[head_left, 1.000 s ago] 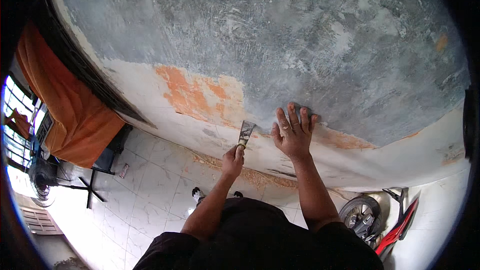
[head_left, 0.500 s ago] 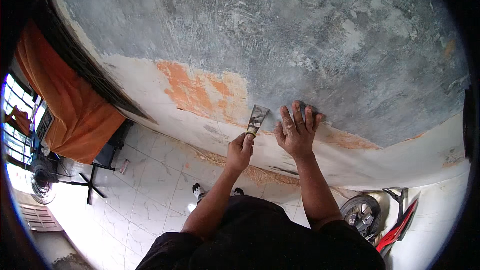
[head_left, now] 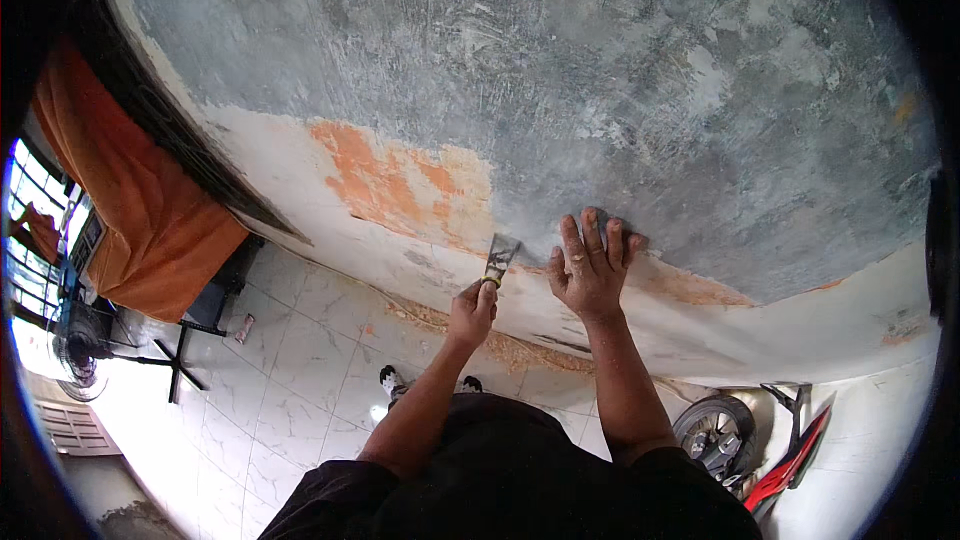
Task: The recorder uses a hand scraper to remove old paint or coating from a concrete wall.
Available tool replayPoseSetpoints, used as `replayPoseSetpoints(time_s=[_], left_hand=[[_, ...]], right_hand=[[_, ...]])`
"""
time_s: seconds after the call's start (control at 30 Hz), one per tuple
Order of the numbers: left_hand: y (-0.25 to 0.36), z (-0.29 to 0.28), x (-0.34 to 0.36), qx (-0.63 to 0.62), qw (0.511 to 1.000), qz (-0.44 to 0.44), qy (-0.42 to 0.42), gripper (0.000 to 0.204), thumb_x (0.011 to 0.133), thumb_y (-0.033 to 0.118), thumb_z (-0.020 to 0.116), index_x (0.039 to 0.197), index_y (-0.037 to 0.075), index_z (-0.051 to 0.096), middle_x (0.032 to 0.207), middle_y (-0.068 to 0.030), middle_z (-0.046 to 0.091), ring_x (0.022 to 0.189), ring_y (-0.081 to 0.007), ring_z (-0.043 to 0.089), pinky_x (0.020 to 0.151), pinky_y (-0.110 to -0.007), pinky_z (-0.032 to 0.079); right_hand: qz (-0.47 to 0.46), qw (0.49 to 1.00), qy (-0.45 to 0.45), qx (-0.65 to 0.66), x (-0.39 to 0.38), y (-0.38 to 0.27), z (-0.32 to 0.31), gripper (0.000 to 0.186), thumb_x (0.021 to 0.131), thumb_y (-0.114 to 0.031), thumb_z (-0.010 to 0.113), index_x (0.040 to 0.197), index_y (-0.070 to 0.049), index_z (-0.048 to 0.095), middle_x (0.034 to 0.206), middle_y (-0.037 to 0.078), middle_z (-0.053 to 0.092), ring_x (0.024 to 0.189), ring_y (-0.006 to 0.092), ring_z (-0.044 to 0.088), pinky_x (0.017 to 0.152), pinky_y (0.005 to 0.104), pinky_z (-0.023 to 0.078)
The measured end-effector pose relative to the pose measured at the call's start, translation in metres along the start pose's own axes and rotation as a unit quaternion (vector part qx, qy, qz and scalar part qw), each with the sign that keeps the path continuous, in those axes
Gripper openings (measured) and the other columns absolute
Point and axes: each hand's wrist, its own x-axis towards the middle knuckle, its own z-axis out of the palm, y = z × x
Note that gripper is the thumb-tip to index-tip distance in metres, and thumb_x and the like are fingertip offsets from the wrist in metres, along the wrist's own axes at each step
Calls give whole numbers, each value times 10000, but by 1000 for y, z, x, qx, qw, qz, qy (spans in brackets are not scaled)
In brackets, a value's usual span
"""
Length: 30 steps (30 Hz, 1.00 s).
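Observation:
My left hand [head_left: 472,314] is closed round the handle of a putty knife [head_left: 500,256], whose flat, smeared metal blade points up at the wall. The blade tip lies at the lower edge of the scraped grey area of the wall [head_left: 560,90], just right of an orange and cream patch of old paint [head_left: 400,180]. My right hand [head_left: 595,270] rests on the wall beside the blade, fingers spread and dusty. Something dark shows behind its fingertips; I cannot make out whether it is shadow or an object.
Scraped-off flakes [head_left: 530,354] lie along the wall's foot on the tiled floor [head_left: 300,380]. An orange cloth [head_left: 150,230] drapes over something dark at the left, near a black fan [head_left: 80,345]. At the lower right stand a wheel [head_left: 715,435] and a red panel [head_left: 785,470].
My left hand has drawn the putty knife slightly down and to the left along the wall. My right hand stays nearly in place; the whole view has shifted a little.

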Motion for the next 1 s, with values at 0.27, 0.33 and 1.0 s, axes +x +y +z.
replayPoseSetpoints(time_s=[0.27,0.33,1.0], left_hand=[[39,18,-1,-12,1000,22,-14,348,971,311,420,709,85,450,546,58,375,423,-37,339,378,-210,280],[22,13,2,-10,1000,27,-7,351,971,315,418,710,83,450,547,55,379,425,-35,343,376,-211,279],[33,12,-6,13,1000,9,-1,331,951,307,474,753,43,502,577,52,408,474,-31,359,421,-221,301]], right_hand=[[14,1000,-13,4,-6,1,1,483,812,-250,546,1290,-189,502,1423,54,367,1387,266,146,1103,497,22],[23,1000,-6,8,-3,1,2,490,811,-255,535,1299,-228,497,1417,27,380,1390,245,144,1110,488,9],[5,1000,-2,10,-3,2,0,474,827,-251,543,1279,-116,499,1402,87,393,1375,280,180,1097,499,53]])
